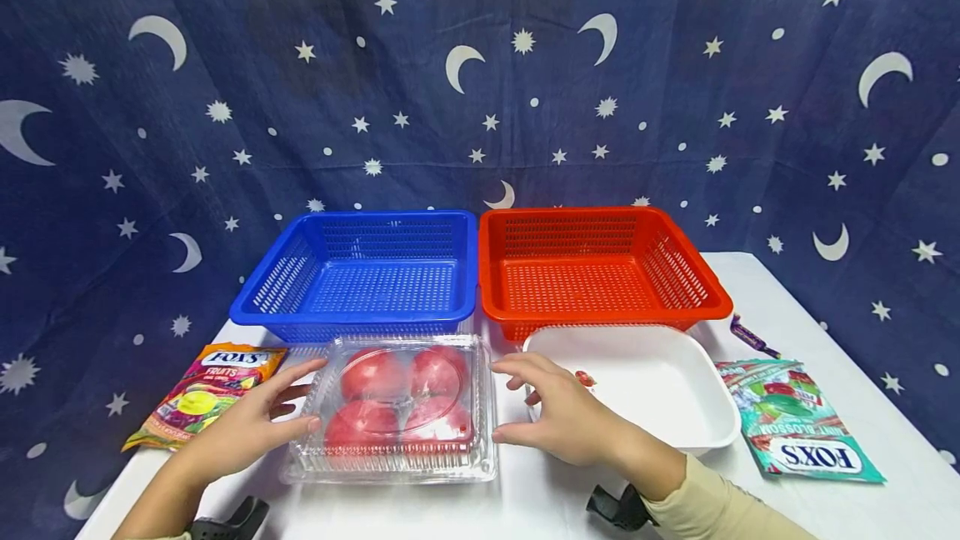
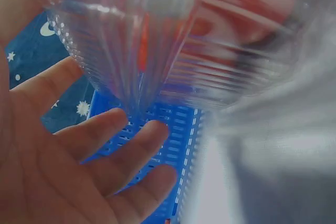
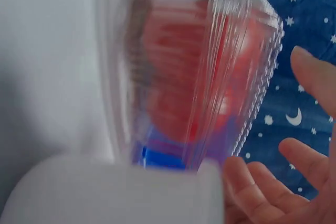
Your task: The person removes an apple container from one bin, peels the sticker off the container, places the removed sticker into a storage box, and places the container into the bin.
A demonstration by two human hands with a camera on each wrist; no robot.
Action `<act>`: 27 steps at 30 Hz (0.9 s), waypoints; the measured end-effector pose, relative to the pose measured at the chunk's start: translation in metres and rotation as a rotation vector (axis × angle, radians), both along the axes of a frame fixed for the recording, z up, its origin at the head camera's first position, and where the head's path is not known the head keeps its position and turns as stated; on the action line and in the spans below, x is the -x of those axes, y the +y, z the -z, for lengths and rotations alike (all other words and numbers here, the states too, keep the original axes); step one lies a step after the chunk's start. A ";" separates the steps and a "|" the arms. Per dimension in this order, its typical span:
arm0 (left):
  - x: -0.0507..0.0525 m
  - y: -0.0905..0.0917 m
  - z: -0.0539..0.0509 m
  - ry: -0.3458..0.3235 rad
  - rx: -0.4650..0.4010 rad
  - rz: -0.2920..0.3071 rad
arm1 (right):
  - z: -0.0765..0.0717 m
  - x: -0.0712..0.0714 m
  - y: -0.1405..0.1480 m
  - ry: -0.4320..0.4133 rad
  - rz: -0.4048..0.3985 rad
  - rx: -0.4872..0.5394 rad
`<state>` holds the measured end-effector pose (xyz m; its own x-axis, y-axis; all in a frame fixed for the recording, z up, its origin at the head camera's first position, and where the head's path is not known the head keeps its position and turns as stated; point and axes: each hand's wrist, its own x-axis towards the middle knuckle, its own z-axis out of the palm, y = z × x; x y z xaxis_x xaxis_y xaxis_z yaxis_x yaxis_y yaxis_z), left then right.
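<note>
A clear plastic clamshell box (image 1: 408, 463) with several red tomatoes (image 1: 373, 375) inside sits closed at the front middle of the table. At its left side is my left hand (image 1: 251, 423), fingers spread and thumb apart. In the left wrist view its fingertips (image 2: 157, 132) lie close to the ribbed wall; whether they touch it I cannot tell. My right hand (image 1: 558, 419) is at the box's right side, fingers loosely bent, partly over the white tub (image 1: 667, 386). The right wrist view shows a gap between the thumb (image 3: 310, 74) and the box.
Behind the box stand a blue basket (image 1: 375, 327) and a red basket (image 1: 600, 321), side by side. An orange Fox's candy bag (image 1: 198, 394) lies left, a green one (image 1: 802, 419) right. A purple-wrapped sweet (image 1: 752, 337) lies beyond the tub, which holds a small red piece (image 1: 585, 377).
</note>
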<state>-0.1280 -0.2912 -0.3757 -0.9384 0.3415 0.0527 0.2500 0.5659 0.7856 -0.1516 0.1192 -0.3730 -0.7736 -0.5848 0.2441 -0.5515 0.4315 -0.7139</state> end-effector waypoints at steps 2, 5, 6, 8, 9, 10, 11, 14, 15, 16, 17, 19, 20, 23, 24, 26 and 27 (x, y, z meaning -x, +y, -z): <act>0.000 0.001 0.000 -0.063 -0.042 0.006 | -0.001 -0.001 -0.005 -0.010 -0.005 -0.007; 0.001 0.001 0.000 -0.126 -0.085 0.020 | 0.000 -0.002 -0.012 -0.013 -0.021 -0.020; 0.001 0.000 0.000 -0.142 -0.094 0.025 | 0.000 -0.002 -0.014 -0.017 -0.026 -0.023; 0.001 -0.001 0.000 -0.161 -0.111 0.034 | 0.000 -0.003 -0.017 -0.037 -0.035 -0.025; 0.001 -0.003 0.000 -0.167 -0.117 0.038 | 0.000 -0.003 -0.019 -0.046 -0.038 -0.026; 0.000 -0.004 0.000 -0.172 -0.120 0.037 | 0.001 -0.004 -0.020 -0.059 -0.041 -0.027; 0.000 -0.005 -0.001 -0.178 -0.120 0.036 | 0.001 -0.004 -0.021 -0.072 -0.039 -0.032; -0.001 -0.010 0.000 -0.184 -0.130 0.036 | 0.001 -0.006 -0.025 -0.089 -0.033 -0.048; -0.002 -0.011 0.001 -0.181 -0.135 0.041 | 0.002 -0.006 -0.026 -0.089 -0.029 -0.060; -0.002 -0.012 0.001 -0.177 -0.138 0.045 | 0.002 -0.007 -0.027 -0.090 -0.024 -0.071; -0.002 -0.013 0.002 -0.172 -0.142 0.054 | 0.002 -0.007 -0.028 -0.090 -0.020 -0.084; -0.002 -0.015 0.002 -0.155 -0.148 0.076 | 0.003 -0.008 -0.029 -0.101 -0.017 -0.103; -0.002 -0.016 0.003 -0.151 -0.147 0.081 | 0.004 -0.009 -0.030 -0.112 -0.021 -0.105; -0.003 -0.018 0.002 -0.166 -0.137 0.076 | 0.005 -0.010 -0.033 -0.167 -0.042 -0.091; -0.004 -0.019 0.002 -0.168 -0.130 0.071 | 0.006 -0.010 -0.033 -0.184 -0.050 -0.080; -0.005 -0.020 0.001 -0.167 -0.119 0.070 | 0.007 -0.011 -0.035 -0.222 -0.063 -0.058; -0.006 -0.021 0.001 -0.169 -0.117 0.069 | 0.008 -0.011 -0.036 -0.236 -0.063 -0.054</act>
<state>-0.1223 -0.3119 -0.3765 -0.9118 0.4061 -0.0604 0.1440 0.4541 0.8793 -0.1402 0.0835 -0.3809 -0.7667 -0.6413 0.0283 -0.3998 0.4425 -0.8027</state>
